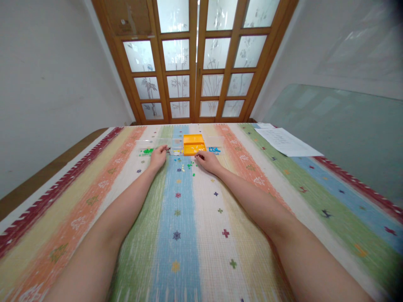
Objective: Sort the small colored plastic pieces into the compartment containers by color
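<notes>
My left hand (159,157) is at the clear divided box, between the green pieces (147,151) and some dark pieces (168,150); its fingers are pressed together, and anything between them is too small to name. My right hand (208,161) has its fingertips pinched just below the front edge of the open orange box (193,139), which has small pale pieces in it. What the pinch holds cannot be made out. Blue pieces (214,149) lie in a clear compartment to the right. Loose green pieces (189,165) lie on the cloth between my hands.
A striped patterned cloth (178,226) covers the table. White paper sheets (285,141) lie at the back right. Behind the table stand wooden doors with frosted panes (178,87); a glass panel (343,130) leans at the right wall.
</notes>
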Demonstrator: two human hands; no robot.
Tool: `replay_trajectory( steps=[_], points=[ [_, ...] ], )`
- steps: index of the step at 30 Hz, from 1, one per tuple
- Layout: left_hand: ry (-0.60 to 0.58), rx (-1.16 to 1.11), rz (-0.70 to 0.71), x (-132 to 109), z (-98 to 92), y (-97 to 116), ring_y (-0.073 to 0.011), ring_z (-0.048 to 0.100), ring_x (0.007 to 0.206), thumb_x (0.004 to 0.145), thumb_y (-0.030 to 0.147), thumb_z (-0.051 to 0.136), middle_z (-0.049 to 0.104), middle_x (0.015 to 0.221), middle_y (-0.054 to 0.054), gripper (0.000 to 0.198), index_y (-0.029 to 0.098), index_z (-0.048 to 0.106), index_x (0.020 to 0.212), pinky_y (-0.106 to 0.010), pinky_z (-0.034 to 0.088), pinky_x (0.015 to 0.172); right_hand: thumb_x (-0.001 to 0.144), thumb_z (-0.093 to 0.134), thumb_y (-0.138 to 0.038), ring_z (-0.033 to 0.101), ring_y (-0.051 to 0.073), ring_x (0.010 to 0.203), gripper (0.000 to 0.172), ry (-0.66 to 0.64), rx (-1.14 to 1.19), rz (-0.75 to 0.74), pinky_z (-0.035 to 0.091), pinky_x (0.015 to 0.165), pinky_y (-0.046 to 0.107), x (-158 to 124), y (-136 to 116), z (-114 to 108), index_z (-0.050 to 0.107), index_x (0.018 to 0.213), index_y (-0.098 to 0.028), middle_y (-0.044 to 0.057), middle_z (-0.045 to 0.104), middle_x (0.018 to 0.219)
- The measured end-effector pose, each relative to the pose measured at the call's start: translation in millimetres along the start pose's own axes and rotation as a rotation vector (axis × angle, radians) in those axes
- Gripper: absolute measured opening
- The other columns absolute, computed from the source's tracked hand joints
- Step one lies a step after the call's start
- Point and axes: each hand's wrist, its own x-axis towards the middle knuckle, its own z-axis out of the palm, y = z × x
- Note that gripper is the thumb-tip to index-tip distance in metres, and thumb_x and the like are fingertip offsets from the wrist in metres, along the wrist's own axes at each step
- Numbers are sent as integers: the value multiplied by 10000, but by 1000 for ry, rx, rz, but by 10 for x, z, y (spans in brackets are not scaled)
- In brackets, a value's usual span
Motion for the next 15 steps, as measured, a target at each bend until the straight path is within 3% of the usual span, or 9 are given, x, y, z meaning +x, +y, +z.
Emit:
replay_trajectory(
  steps=[5,10,15],
  points=[
    [-8,-32,-23,9,15,-16,-218,721,1051,916,183,581,768,1215,-93,427,182,708,1323,-423,540,1059,976,571,-227,640,191,827,181,-5,-48,-34,404,741,285,-7,14,5,748,986,-194,47,755,925],
    [-36,-13,30,39,56,-111,-219,705,1107,910,154,563,759,1237,-83,449,178,689,1340,-402,526,1076,984,576,-218,605,241,998,177,-42,-157,-246,437,897,358,-24,-142,-19,747,1023,-188,102,728,1021],
    [-35,37,99,19,62,-104,-217,698,1066,923,179,557,760,1198,-85,427,173,685,1329,-369,527,1031,996,603,-254,568,269,1174,285,-151,-127,-423,436,1037,437,-64,-361,38,704,1259,-211,120,692,1230]
  ],
)
